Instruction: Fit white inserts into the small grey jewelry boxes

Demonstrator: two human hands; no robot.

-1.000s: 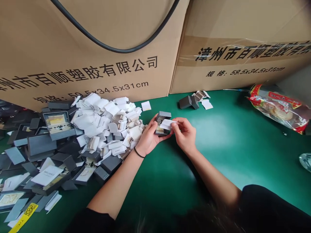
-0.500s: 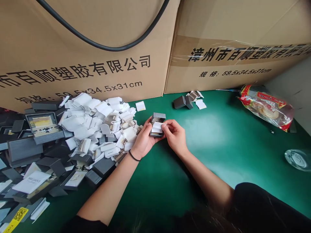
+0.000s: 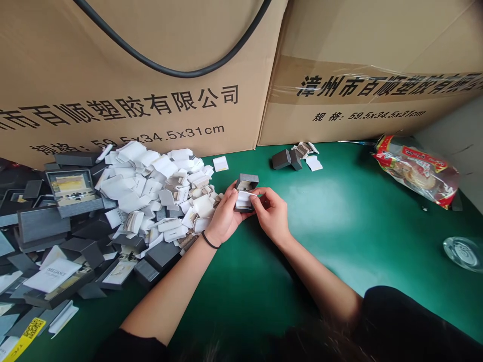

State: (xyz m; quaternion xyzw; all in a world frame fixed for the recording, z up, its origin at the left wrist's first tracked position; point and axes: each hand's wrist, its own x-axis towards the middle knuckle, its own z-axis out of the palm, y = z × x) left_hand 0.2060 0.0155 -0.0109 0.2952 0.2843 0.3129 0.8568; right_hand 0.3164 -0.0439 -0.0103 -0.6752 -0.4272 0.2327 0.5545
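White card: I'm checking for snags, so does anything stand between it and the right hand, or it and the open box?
Nothing visible does. The right hand touches the right edge of the card, which lies over the base of the box in the left hand. What is beneath the card is hidden.

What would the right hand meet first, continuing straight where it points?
The right hand would probably meet the open box first; the white piece at its fingers lies over it in view; depth is unclear.
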